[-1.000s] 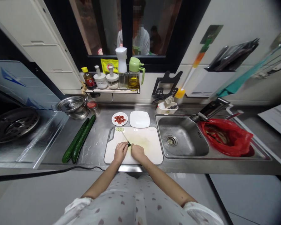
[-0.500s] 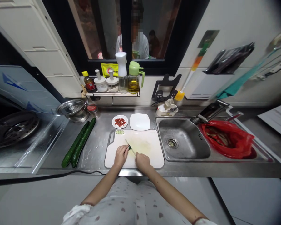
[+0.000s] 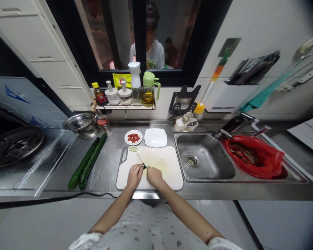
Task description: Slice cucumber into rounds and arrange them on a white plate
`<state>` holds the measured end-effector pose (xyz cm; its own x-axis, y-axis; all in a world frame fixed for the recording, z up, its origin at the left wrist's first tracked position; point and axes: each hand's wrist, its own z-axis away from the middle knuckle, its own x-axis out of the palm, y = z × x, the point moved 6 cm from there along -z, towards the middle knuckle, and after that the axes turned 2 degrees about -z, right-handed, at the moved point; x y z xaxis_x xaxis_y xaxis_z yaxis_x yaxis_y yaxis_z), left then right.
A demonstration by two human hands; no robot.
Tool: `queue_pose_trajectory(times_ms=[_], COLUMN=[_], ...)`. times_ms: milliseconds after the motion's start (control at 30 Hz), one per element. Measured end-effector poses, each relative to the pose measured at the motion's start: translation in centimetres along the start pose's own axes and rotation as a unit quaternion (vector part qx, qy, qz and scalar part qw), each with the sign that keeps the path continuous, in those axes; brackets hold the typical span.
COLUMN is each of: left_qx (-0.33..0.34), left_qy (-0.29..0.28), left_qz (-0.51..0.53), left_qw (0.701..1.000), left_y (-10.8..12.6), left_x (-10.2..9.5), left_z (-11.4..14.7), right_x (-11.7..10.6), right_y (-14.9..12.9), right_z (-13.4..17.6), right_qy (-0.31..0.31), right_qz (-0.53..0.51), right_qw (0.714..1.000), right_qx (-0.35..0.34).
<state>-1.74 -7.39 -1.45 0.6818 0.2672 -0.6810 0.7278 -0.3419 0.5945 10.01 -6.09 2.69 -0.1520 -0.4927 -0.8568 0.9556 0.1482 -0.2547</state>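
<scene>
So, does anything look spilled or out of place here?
Nothing looks damaged. The red plastic bag slumped open at the right end of the sink looks untidy, and a pale greenish smear marks the cutting board, perhaps juice.

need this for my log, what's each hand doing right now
Left hand: closed on a small dark green piece.
Right hand: closed, holding a knife.

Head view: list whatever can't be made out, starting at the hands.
In the head view:
Knife: handle hidden in the right hand.
Green piece: partly covered by the left hand.
Printed sheet: cut off by the right edge, print too blurred.
Red bag: contents partly hidden by its folds.
</scene>
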Motion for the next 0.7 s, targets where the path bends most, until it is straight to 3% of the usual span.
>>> queue_pose_trajectory(times_ms=[333, 700], left_qx=[0.003, 0.001], left_qy=[-0.001, 0.001], left_qz=[-0.006, -0.009], left_qw=[1.000, 1.000], left_y=[0.0, 0.1], left_x=[0.0, -0.1], left_z=[0.0, 0.0], right_x=[-0.4, 0.2], right_y=[-0.6, 0.3], right_z=[-0.7, 1.0], right_qy=[-0.004, -0.004], right_qz=[-0.009, -0.001], right_qw=[1.000, 1.000], right_qx=[0.009, 0.011])
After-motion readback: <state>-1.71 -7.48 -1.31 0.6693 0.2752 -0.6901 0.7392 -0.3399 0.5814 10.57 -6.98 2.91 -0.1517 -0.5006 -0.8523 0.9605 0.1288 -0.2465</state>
